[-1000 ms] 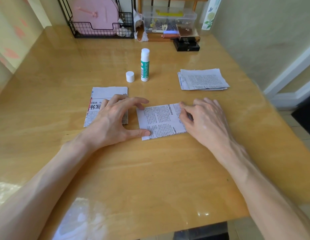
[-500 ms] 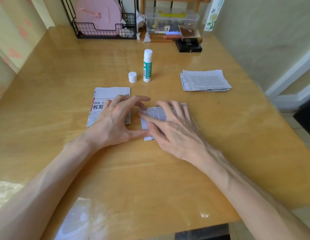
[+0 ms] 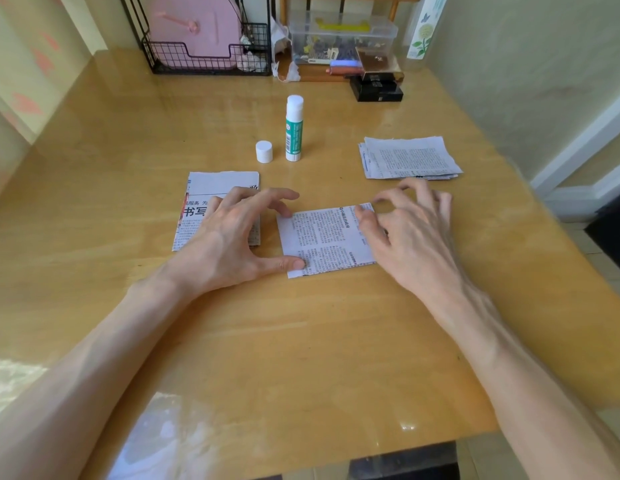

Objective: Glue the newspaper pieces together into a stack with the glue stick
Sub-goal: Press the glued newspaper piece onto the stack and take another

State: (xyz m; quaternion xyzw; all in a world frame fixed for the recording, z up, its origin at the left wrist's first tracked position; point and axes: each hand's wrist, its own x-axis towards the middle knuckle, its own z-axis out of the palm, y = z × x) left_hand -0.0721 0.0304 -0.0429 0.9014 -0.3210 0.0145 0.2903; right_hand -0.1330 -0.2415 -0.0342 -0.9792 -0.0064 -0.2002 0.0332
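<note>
The bare table [image 3: 301, 358] fills the lower frame, with both forearms reaching up across it.

At mid-frame lies the stack [image 3: 322, 237], flat on the wood, print side up. The left hand [image 3: 228, 244] is spread and grips nothing. Its thumb presses the stack's lower left corner and a curved finger touches the upper left edge. The right hand [image 3: 412, 237] sits at the stack's right edge with fingers loosely arched and the thumb lying on the paper. Whether thumb and forefinger pinch the upper right corner or only press it down I cannot tell, because the fingers hide that spot.

Left of centre, another piece [image 3: 211, 183] lies partly under the left hand. Further up at right, a pile [image 3: 409, 157] of several loose pieces waits, well apart from the stack.

Above centre the glue stick [image 3: 294, 129] stands upright and uncapped, with its cap [image 3: 264, 151] just beside it.

I judge the task to be midway. A sheet is being pressed and smoothed onto the stack, while the pile and the left piece are yet to be glued on.
</note>
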